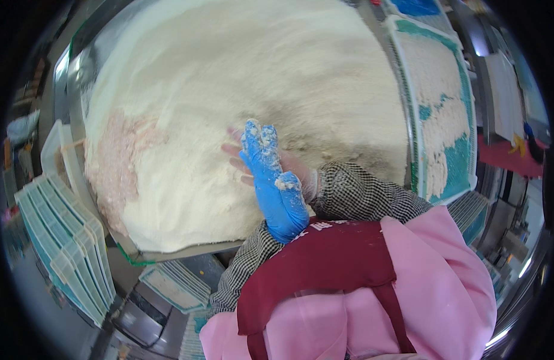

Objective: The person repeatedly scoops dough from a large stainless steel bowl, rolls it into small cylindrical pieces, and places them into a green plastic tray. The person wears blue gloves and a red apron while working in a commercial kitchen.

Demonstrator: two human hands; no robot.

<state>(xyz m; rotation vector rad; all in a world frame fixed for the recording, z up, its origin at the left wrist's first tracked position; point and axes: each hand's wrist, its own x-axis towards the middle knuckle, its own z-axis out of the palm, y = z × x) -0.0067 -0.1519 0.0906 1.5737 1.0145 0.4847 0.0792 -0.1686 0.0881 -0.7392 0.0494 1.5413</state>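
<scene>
My left hand (271, 173) wears a blue glove with clumps of damp flour on its fingertips and thumb. It lies across my right hand (299, 173), which is in a thin clear glove and partly hidden beneath it. The right fingers spread out to the left past the blue glove. Neither hand appears to hold anything. Both are above a wide heap of white flour or similar powder (223, 81) in a large metal tray. At the heap's left side lies a mass of pale pink, raw-looking minced meat or paste (117, 162).
At right, a white-rimmed tray (472, 135) with a green liner holds rows of floured pieces. Several translucent plastic trays (70, 243) stand stacked at left. Below the metal tray's edge (191, 252) is another stack of trays (178, 285). A clear bin (54, 144) adjoins the left side.
</scene>
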